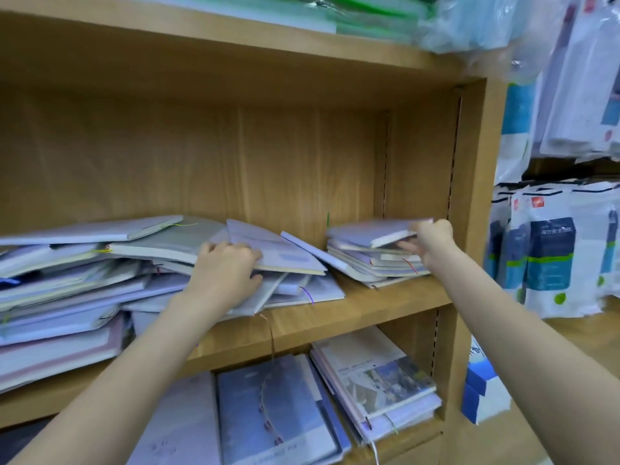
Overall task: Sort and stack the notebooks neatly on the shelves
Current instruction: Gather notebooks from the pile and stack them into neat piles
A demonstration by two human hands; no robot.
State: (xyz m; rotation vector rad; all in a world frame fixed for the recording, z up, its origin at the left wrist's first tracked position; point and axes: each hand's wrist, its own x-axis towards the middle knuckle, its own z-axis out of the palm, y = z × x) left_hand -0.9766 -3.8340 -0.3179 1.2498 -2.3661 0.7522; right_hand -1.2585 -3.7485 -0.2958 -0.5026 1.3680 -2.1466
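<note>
A messy heap of pale lilac notebooks (77, 280) covers the left and middle of the wooden shelf (352, 310). My left hand (224, 273) grips the near edge of a tilted lilac notebook (278, 253) in the middle of the heap, fingers on top and thumb underneath. At the shelf's right end lies a small flatter stack of notebooks (372, 263). My right hand (429, 239) holds the right edge of the top lilac notebook (372, 231) of that stack, which is slightly lifted and blurred.
The shelf below holds blue and lilac notebooks (275, 407) and a stack topped by a picture-covered one (379, 367). Plastic-wrapped packs (369, 15) lie on the shelf above. Packaged goods (550, 253) hang to the right of the bookcase side panel (473, 196).
</note>
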